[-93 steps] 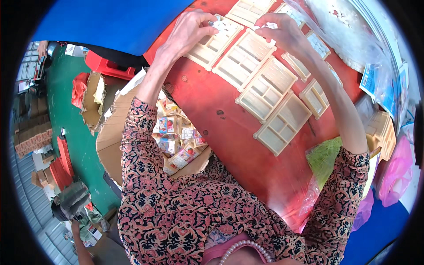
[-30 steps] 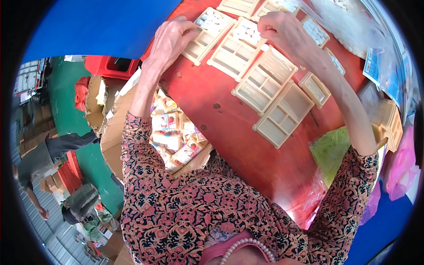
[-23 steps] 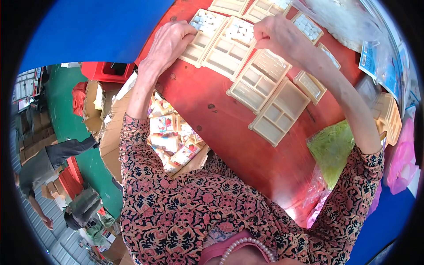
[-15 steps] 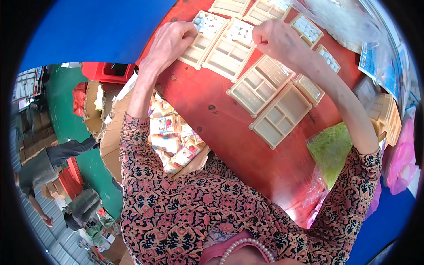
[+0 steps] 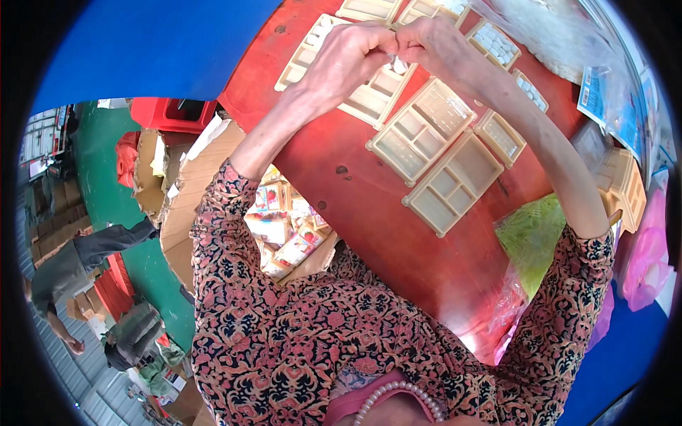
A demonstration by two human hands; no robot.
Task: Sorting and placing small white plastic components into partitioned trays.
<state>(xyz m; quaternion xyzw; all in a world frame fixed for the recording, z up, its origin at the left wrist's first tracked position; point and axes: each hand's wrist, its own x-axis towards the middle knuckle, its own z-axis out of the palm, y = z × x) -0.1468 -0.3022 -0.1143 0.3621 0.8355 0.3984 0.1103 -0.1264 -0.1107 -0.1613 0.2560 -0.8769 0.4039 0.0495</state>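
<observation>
My left hand point(image 5: 352, 60) and my right hand point(image 5: 435, 50) meet over a cream compartment tray point(image 5: 380, 96) on the red table. Fingertips of both are pinched together and almost touch; what they hold, if anything, is hidden. Small white pieces point(image 5: 399, 66) show just below the fingertips, in the tray or in the fingers, I cannot tell which. My left forearm crosses a neighbouring cream tray point(image 5: 302, 58), whose far compartment has a few white pieces. Nearer to me lie two more divided trays point(image 5: 410, 142) point(image 5: 455, 186) with no white pieces in them.
Trays with white pieces point(image 5: 494, 41) lie at the far right, beside a clear plastic bag point(image 5: 540, 28). A green net bundle point(image 5: 531, 238) rests at the table's right. Left of the table, a cardboard box point(image 5: 183, 227) holds colourful packets point(image 5: 288, 227). People bend at far left.
My left hand has moved right from the left tray to meet my right hand. The left tray's far compartment shows fewer white pieces. My right hand has shifted slightly left and away.
</observation>
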